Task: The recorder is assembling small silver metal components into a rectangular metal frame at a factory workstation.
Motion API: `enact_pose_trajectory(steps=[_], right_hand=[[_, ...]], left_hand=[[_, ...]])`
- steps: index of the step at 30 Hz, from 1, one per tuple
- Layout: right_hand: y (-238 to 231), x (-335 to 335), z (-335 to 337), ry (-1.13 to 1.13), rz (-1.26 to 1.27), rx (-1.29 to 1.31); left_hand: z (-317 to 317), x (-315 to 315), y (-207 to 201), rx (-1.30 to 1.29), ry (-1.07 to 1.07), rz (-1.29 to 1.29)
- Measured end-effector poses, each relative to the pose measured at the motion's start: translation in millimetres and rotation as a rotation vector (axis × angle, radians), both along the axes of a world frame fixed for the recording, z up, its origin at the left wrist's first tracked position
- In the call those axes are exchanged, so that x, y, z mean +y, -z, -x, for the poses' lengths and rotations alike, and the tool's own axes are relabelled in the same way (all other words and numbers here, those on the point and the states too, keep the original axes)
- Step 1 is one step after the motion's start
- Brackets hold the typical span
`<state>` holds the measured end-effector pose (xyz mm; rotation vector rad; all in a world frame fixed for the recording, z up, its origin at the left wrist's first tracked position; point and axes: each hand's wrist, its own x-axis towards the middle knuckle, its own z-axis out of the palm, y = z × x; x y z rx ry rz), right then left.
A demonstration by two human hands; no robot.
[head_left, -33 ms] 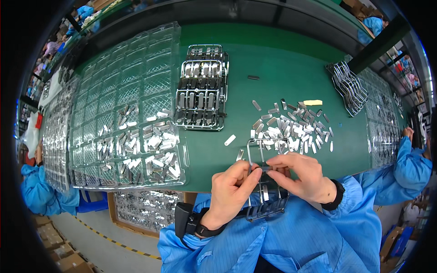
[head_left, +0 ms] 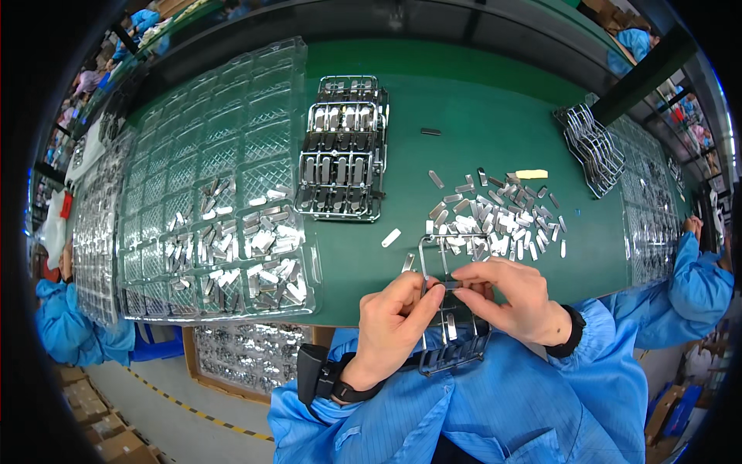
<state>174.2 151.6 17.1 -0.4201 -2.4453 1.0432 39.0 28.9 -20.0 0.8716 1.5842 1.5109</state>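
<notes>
A chrome wire rack (head_left: 451, 362) is held tilted at the table's near edge, its lower end close to my blue gown. My left hand (head_left: 396, 321) is closed round the rack's left side, thumb and fingers pinching by its middle bar. From the other side, my right hand (head_left: 514, 303) pinches a small metal plate (head_left: 450, 286) against the rack between thumb and fingers. A bright metal plate (head_left: 450, 326) sits lower in the same rack. Just beyond my hands lies a loose heap of small silver metal plates (head_left: 502, 220) on the green table (head_left: 410, 100).
Clear plastic trays (head_left: 309, 271) on the left hold more metal plates. Stacked wire racks filled with plates (head_left: 340, 155) stand at centre back. Other wire racks (head_left: 591, 151) lie far right. A yellow scrap (head_left: 531, 175) is beside the heap. Co-workers in blue sleeves (head_left: 672, 294) flank both sides.
</notes>
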Motion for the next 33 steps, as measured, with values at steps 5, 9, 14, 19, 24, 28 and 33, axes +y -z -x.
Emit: enact_pose_trajectory(steps=[5, 9, 14, 19, 24, 28, 33], right_hand=[[2.0, 2.4, 5.9, -0.079, -0.207, 0.084], [4.3, 4.9, 5.8, -0.111, -0.24, 0.113], [4.4, 3.1, 4.3, -0.081, -0.209, 0.087], [3.1, 1.9, -1.7, -0.021, -0.137, 0.029], [3.9, 10.7, -10.9, 0.119, -0.019, 0.062], [10.7, 17.9, -13.5, 0.169, 0.25, -0.143], [20.3, 16.4, 0.7, 0.057, 0.106, -0.207]], left_hand=[[1.1, 1.5, -2.2, 0.113, -0.019, -0.004], [-0.5, 1.0, -4.0, 0.283, -0.05, -0.023], [-2.5, 3.0, -4.8, 0.341, -0.05, -0.036], [-0.7, 1.3, -5.8, 0.313, -0.047, -0.024], [13.5, -11.5, 2.8, 0.171, -0.141, 0.119], [30.1, -19.2, -0.8, 0.054, -0.294, 0.08], [27.2, -14.4, -3.0, -0.005, -0.339, 0.066]])
